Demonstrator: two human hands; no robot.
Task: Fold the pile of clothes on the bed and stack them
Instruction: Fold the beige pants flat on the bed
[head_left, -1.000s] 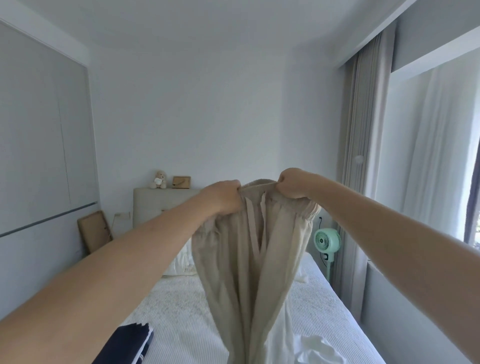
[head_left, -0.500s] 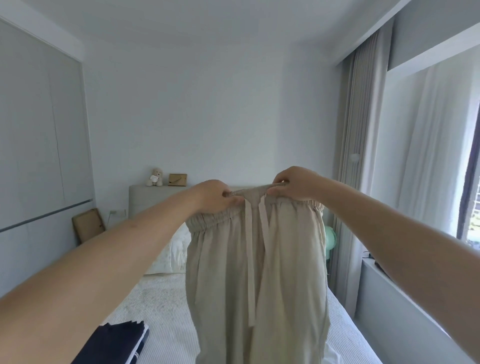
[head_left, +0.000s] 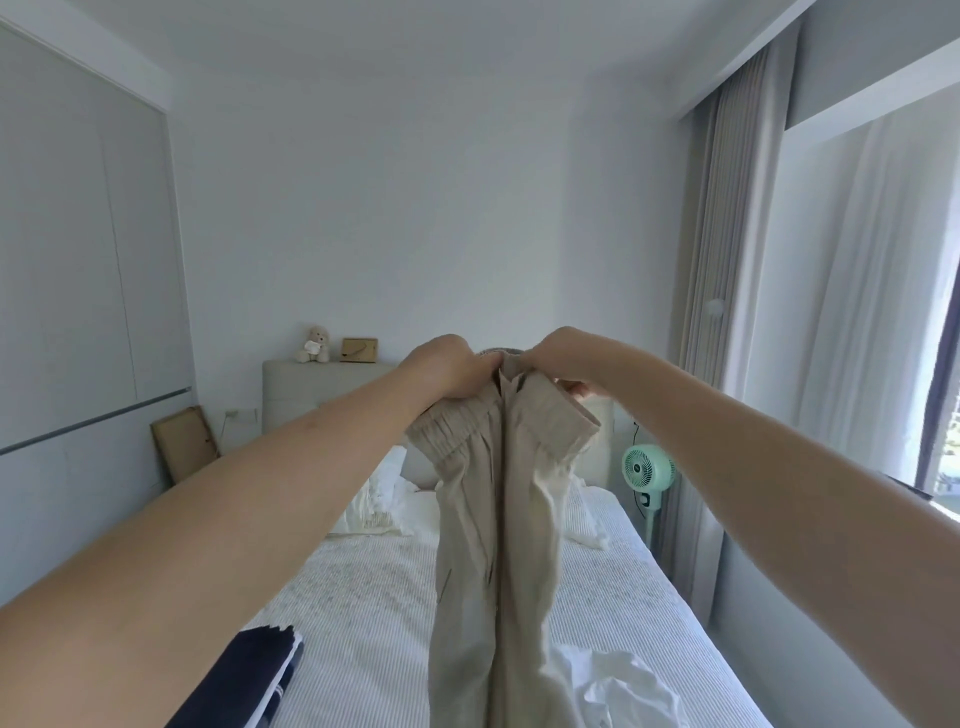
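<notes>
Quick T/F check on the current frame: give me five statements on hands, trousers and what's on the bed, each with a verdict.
1. Both hands grip the waistband of the beige trousers. True: left hand, right hand.
2. The trousers lie flat on the bed. False: they hang in the air above the bed.
3. A dark navy garment lies at the bed's near left. True.
4. The fan is red. False: the fan is mint green.
5. A white garment lies crumpled at the near right. True.
</notes>
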